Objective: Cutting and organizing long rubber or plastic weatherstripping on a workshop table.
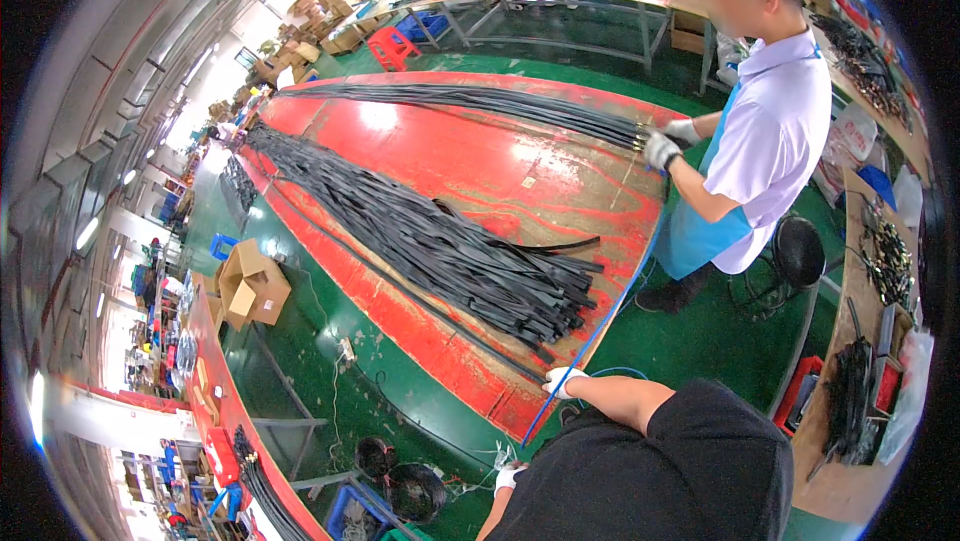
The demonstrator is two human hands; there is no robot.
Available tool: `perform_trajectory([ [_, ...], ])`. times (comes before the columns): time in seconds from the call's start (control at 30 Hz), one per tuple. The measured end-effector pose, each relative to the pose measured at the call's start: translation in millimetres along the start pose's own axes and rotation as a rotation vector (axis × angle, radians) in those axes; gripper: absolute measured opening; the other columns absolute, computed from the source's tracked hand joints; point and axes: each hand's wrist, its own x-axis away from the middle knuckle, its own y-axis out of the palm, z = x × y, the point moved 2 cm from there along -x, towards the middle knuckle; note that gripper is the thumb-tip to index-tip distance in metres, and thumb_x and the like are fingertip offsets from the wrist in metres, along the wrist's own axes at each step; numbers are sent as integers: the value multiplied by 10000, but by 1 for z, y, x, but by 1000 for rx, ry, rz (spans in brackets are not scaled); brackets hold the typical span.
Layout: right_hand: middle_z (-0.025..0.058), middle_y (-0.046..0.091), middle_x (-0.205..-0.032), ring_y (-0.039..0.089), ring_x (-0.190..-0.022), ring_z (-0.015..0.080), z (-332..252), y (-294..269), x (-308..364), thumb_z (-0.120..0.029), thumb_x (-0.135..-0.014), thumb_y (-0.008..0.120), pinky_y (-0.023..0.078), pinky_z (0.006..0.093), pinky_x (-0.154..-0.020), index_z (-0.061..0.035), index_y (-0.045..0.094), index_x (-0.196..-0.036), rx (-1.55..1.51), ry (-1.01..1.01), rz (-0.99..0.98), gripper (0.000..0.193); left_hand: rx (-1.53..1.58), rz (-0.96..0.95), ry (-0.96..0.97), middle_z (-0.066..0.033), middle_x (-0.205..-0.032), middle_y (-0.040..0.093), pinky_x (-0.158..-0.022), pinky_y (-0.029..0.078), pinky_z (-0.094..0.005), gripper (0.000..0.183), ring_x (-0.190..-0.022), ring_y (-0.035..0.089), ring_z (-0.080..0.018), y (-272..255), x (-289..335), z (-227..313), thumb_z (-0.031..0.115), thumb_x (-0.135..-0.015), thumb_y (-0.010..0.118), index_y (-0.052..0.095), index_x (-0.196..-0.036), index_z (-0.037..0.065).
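Note:
My right hand (566,382), in a white glove, is at the near edge of the red table (455,203). Its fingers close at the end of a long black hose (420,299) lying along the table's left side. A blue line (618,298) passes over that hand. Lower down, my gloved left hand (509,478) is beside the table corner, with thin white strands (503,455) sticking up from its fingers. A thick pile of flat black strips (430,231) lies ahead of my hands, its cut ends toward me.
Across the table a co-worker (765,141) in white gloves handles a bundle of black hoses (480,106) with metal ends. A cardboard box (252,284) stands at left, a red stool (392,49) farther back. Black coils (415,491) and a blue crate (357,515) are below left.

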Motion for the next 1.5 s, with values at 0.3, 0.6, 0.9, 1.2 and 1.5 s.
perform_trajectory([
  [0.3,240,682,-1323,641,-1247,411,-6,2,-8,-478,-1000,548,500,475,-1050,-20,684,-1279,55,-37,23,553,-313,59,100,-212,-1258,736,-997,519,-377,726,-1164,704,-323,-9,18,20,497,-864,739,653,-1366,-21],
  [0.6,257,671,-1338,630,-1271,406,-2,3,-9,-474,-996,566,489,458,-1075,2,672,-1303,58,-23,-16,576,-248,47,125,-246,-1294,713,-1032,510,-377,801,-1211,690,-338,0,14,15,548,-850,746,638,-1380,-44],
  [0.9,263,685,-1298,636,-1251,413,2,2,-11,-469,-983,575,488,468,-1069,2,691,-1261,74,-41,-13,559,-258,64,104,-240,-1304,710,-1037,508,-377,720,-1218,687,-345,3,21,24,505,-875,735,663,-1360,-22],
  [1.2,265,705,-1242,654,-1207,421,6,15,-20,-448,-983,599,497,486,-1040,-18,708,-1222,62,-46,56,505,-236,106,77,-235,-1310,710,-1034,513,-366,739,-1219,692,-323,-1,24,18,517,-861,733,658,-1367,-15],
  [1.5,256,710,-1215,656,-1167,453,14,19,-7,-492,-1000,542,515,522,-1006,-43,705,-1164,35,-63,187,505,-147,71,142,-221,-1255,734,-991,525,-363,683,-1144,713,-298,3,19,10,439,-877,735,652,-1363,-34],
])
